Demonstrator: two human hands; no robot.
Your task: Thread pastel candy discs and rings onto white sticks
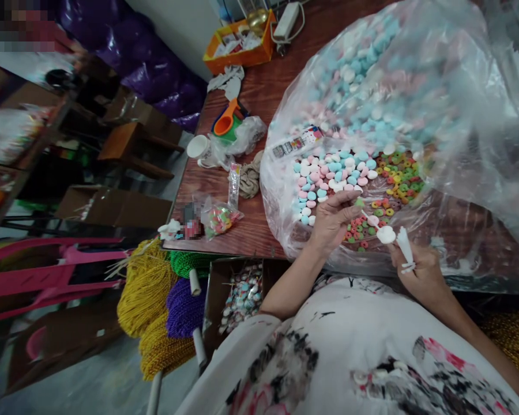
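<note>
My left hand (334, 222) is closed in a pinch at the upper end of a thin strand of candies, beside a small green piece (360, 203). Along the strand sit a pink piece (373, 221) and a white rounded candy (386, 234). My right hand (419, 266) is closed around the strand's lower end, with a white strip (404, 246) sticking up from the fingers. Under both hands lies a large clear plastic bag (281, 219), holding pastel candies (324, 173) in pink, blue and white. Colourful ring-shaped pieces (404, 176) lie to their right.
On the table's left (259, 230) are a small bag of coloured rings (219, 220), an orange scoop (225, 122) and a white cup (198, 147). An orange tray (242, 52) stands at the back. Below the edge are a box of wrapped pieces (244, 294) and yellow cord bundles (145, 288).
</note>
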